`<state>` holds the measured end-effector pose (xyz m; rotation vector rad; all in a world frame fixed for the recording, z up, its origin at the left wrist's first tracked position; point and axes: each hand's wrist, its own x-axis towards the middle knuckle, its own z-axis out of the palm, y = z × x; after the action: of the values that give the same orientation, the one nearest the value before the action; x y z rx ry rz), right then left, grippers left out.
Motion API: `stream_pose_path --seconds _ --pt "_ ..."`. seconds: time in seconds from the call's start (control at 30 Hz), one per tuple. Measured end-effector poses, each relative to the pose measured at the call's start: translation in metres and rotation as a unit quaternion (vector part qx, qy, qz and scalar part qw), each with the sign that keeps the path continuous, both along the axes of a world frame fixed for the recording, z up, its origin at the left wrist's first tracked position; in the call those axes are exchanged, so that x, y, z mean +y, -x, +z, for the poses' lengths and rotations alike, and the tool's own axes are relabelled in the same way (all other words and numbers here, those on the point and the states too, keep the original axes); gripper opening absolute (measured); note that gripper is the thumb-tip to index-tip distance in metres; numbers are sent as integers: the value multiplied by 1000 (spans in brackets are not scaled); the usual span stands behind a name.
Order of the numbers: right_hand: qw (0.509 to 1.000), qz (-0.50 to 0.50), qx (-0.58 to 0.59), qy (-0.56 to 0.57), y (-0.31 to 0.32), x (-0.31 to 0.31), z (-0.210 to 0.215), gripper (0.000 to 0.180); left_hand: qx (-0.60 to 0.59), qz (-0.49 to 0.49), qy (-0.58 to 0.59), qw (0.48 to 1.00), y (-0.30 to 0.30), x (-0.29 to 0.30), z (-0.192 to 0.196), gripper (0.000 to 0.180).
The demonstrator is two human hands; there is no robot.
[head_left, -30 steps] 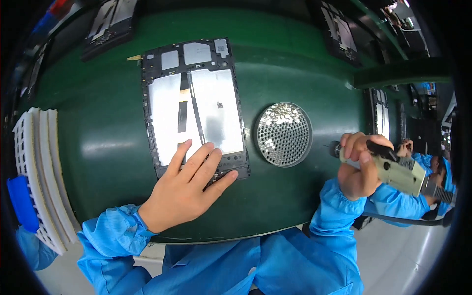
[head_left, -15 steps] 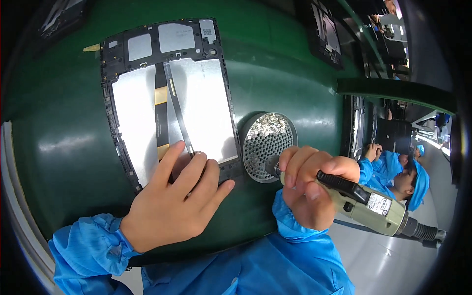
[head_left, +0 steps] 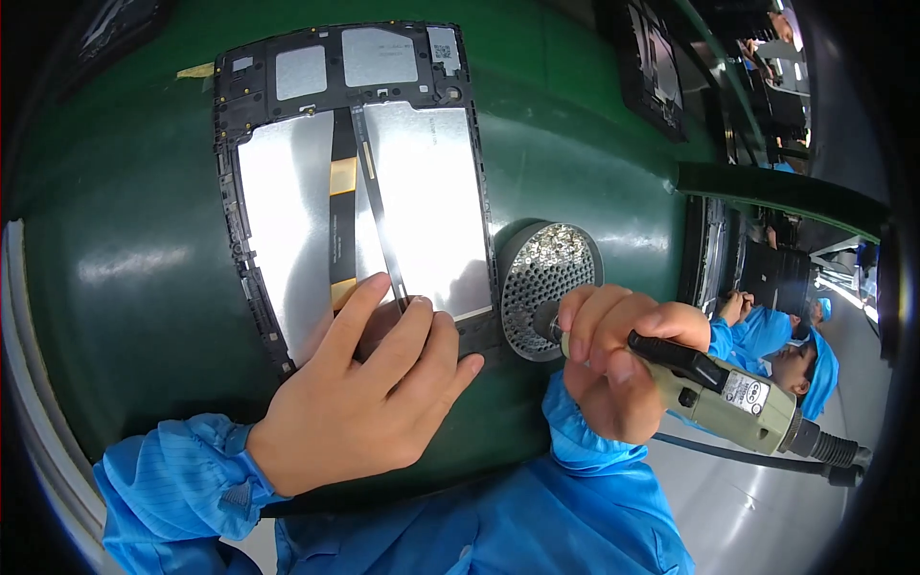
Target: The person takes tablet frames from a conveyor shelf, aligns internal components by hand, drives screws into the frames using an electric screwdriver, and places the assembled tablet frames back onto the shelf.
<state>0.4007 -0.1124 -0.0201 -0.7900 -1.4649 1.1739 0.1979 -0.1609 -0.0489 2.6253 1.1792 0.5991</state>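
While the left hand [head_left: 369, 398] is lying flat with its fingers spread on the near edge of the opened tablet back [head_left: 350, 182], pressing it down onto the green work surface [head_left: 115, 278], the right hand [head_left: 613, 359] is wrapping its fingers closed around a grey-green electric screwdriver [head_left: 719, 393] and holding the tip low over the near rim of the round perforated screw dish [head_left: 546, 283]. That dish is sitting just right of the tablet, touching or nearly touching its right edge, and small bright screws are lying heaped toward its far side. The tablet itself is resting face down in the middle of the surface — two silvery plates are showing side by side, a dark flex strip with a yellow patch is running between them, and a black frame with metal shields is crossing the far end. Judging by this, the work is looking to be at a screw-collecting stage: the driver is hovering at the dish, not at the frame, so fastening at the spot under the left fingers is not yet being done. Whether a screw is already sitting on the bit cannot be told, since the fingers are hiding the tip, and how many screws are already seated in the frame is too small to make out. A dark cable [head_left: 738, 458] is trailing off to the right from the tool, and further right a person in blue workwear [head_left: 767, 331] is working at another station.
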Motion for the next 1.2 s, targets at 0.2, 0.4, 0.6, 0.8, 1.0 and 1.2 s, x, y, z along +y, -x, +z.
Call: stream_pose_path --seconds 0.2,0.4,0.6,0.8,1.0,1.2 --pt "1000 -7 4 -14 0 -2 4 33 1 0 -5 1000 0 0 0 26" --pt "998 -18 36 -40 -3 -18 28 32 1 -2 -20 1000 -4 -1 -3 26" --pt "998 40 33 -38 6 -20 16 28 -4 -2 -12 1000 -6 1 -5 25" --pt "998 39 33 -36 2 -19 13 30 -3 -10 -13 1000 -9 2 -6 23" --pt "997 56 28 -39 3 -17 13 33 4 -8 -12 1000 -7 2 -5 23" --pt "996 87 12 -32 0 -14 13 36 1 -1 -12 1000 -9 2 -7 21"
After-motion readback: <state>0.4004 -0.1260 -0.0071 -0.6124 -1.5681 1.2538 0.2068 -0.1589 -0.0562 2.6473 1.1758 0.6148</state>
